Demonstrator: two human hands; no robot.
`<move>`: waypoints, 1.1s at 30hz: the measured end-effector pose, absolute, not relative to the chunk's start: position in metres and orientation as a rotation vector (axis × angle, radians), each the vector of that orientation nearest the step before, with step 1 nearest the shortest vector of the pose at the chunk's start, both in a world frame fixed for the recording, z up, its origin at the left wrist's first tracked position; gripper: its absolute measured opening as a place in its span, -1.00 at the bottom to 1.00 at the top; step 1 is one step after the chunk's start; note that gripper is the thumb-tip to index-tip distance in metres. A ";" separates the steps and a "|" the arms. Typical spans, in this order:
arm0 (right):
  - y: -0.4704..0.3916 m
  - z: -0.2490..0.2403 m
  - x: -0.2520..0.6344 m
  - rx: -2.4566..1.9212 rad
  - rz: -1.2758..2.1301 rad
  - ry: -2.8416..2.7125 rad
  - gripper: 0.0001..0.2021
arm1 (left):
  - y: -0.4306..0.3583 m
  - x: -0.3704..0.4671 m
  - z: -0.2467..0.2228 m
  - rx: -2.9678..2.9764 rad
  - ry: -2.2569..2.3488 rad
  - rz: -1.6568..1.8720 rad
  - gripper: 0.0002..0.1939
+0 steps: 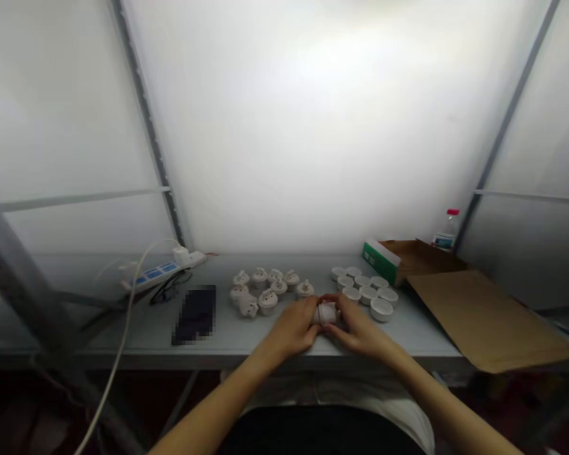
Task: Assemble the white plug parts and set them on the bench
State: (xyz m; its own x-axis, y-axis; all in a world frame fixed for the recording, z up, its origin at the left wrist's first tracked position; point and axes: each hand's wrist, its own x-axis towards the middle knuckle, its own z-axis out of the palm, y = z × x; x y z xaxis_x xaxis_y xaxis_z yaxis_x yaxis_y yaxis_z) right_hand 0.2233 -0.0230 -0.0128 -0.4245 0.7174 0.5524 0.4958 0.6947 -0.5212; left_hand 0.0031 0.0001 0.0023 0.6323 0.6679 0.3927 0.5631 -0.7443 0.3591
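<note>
Both hands meet near the table's front edge around a small white cup (327, 313), tipped on its side. From the left, my left hand (296, 325) closes its fingers on the cup. My right hand (353, 324) grips it from the other side, thumb and fingers curled round it. Fingers partly cover the cup, so its far end is hidden. Beyond my left hand stand several white lidded cups with little figure tops (268, 300); a white piece (248, 306) among them lies tilted. Past my right hand are several open white cups (382, 308) in rows.
On the right lies an open cardboard box (483, 316) with a green-edged side, its flap reaching over the table edge. A bottle (446, 230) with a red cap stands behind. Leftward are a dark blurred flat object (195, 314), a power strip (154, 275) and a white cable (129, 309).
</note>
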 end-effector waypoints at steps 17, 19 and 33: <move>-0.020 -0.013 0.225 -0.913 0.287 -2.026 -0.58 | -0.005 0.004 0.008 2.674 0.991 0.893 -0.55; -0.022 -0.012 0.225 -0.886 0.279 -2.045 -0.59 | -0.004 0.003 0.007 2.672 0.988 0.890 -0.54; -0.019 -0.011 0.224 -1.103 0.290 -2.002 -0.73 | -0.004 0.003 0.008 2.700 0.957 0.843 -0.59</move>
State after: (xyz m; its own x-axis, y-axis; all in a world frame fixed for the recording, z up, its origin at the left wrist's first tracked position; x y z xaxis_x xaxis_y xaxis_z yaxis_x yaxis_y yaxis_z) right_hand 0.2243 -0.0195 -0.0114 -0.2870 0.7878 0.5450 0.6007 0.5911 -0.5382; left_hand 0.0033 -0.0043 0.0079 0.6375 0.6197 0.4577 0.5321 -0.7838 0.3202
